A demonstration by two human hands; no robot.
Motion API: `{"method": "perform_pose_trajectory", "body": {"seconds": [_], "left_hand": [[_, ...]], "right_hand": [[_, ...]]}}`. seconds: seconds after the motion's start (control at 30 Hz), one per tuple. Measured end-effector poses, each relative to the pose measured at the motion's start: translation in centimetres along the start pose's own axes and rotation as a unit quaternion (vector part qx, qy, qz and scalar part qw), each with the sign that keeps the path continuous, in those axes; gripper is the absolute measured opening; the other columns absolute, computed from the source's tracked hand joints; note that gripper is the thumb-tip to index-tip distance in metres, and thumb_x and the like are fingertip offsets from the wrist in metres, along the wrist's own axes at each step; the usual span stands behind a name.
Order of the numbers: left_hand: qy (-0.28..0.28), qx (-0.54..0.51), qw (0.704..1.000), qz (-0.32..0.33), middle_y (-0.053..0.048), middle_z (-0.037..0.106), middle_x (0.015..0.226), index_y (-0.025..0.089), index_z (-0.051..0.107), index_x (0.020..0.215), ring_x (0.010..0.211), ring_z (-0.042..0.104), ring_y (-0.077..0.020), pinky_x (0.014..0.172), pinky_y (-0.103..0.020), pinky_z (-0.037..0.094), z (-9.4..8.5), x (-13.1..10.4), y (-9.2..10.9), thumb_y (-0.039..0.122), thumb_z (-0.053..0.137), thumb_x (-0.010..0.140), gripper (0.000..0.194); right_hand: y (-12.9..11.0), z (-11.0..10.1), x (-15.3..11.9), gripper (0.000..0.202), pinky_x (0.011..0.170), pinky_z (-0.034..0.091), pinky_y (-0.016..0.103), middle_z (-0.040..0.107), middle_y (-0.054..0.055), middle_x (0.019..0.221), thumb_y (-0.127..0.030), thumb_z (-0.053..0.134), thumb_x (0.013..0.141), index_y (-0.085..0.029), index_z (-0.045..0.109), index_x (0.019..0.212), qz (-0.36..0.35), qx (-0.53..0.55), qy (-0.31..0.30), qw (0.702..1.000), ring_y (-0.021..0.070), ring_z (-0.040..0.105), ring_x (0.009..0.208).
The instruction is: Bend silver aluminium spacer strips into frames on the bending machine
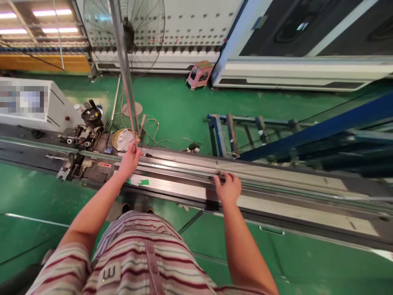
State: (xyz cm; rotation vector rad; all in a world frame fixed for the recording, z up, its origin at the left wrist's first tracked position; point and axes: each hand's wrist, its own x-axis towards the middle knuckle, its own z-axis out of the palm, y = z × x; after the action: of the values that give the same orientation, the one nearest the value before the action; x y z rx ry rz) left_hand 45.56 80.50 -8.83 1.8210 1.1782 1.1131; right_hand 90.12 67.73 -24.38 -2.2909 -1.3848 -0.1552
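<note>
My left hand (130, 159) is at the left part of a long metal machine bed (181, 188), its fingers drawn together beside a round yellow-rimmed dish (115, 140) with white material in it. A thin pinkish strip (131, 108) comes down along the upright pole to these fingers; whether they pinch it is unclear. My right hand (229, 188) curls over the rails further right, fingers closed around a small dark piece (218, 178) that they mostly cover. Thin metal rails (175, 167) run between both hands. A green-and-white scrap (139, 181) lies on the bed below my left hand.
Left along the bed are a mechanism with a black knob (92, 114) and a white control box (33, 102). Behind stand a pole (121, 53), a wire fan (147, 32), a pink stool (199, 75) and blue metal frames (219, 133). Cables lie on the green floor.
</note>
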Motion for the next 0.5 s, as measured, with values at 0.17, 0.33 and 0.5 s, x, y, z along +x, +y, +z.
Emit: {"method": "perform_pose_trajectory", "body": {"seconds": [0.17, 0.33, 0.5], "left_hand": [[0.005, 0.001, 0.999, 0.050, -0.006, 0.065, 0.092, 0.019, 0.036, 0.145, 0.092, 0.070, -0.0196, 0.089, -0.035, 0.053, 2.8, 1.1, -0.5, 0.030, 0.045, 0.101, 0.046], [0.001, -0.011, 0.999, 0.053, -0.005, 0.065, 0.089, 0.021, 0.036, 0.144, 0.091, 0.071, -0.0185, 0.089, -0.033, 0.053, 5.4, 1.4, -0.6, 0.027, 0.043, 0.101, 0.044], [0.017, 0.002, 0.999, 0.033, -0.005, 0.067, 0.092, 0.023, 0.037, 0.143, 0.093, 0.072, -0.0196, 0.091, -0.035, 0.053, 5.5, 1.0, -1.7, 0.027, 0.044, 0.101, 0.043]], "right_hand": [[5.2, -1.3, 1.3, 0.069, 0.099, 0.039, 0.059, 0.052, 0.034, 0.138, -0.055, 0.040, 0.098, -0.001, 0.054, 0.138, 0.165, -0.090, 0.003, 0.982, 0.0435, 0.046, 0.128], [8.7, -1.4, 3.2, 0.063, 0.100, 0.041, 0.057, 0.057, 0.032, 0.132, -0.052, 0.038, 0.100, -0.001, 0.060, 0.130, 0.166, -0.140, -0.042, 0.975, 0.0421, 0.050, 0.128], [9.5, -0.9, 3.8, 0.058, 0.091, 0.044, 0.049, 0.065, 0.029, 0.117, -0.047, 0.034, 0.101, -0.001, 0.067, 0.117, 0.124, -0.176, -0.051, 0.975, 0.0388, 0.059, 0.115]]}}
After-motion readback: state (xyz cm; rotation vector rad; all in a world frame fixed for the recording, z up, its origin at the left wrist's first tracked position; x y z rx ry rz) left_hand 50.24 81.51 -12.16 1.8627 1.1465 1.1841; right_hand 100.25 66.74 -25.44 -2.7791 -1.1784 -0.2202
